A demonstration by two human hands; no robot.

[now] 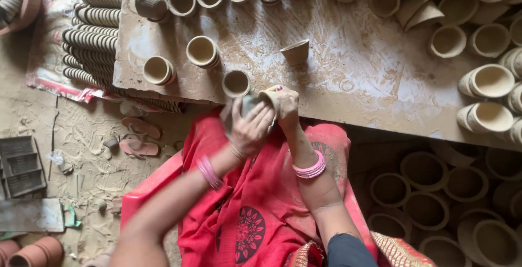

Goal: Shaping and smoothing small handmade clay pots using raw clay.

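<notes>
Red patterned cloth point(255, 212) covers the lap, and just above it, at frame centre, the left hand point(250, 128) and right hand point(284, 104) close around a small unfired clay cup point(251, 103), probably light and fragile, best held by its wall.

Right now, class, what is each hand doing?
Left hand: closed around a small clay cup, holding it.
Right hand: fingers curled on the same cup's rim, gripping it.
</notes>
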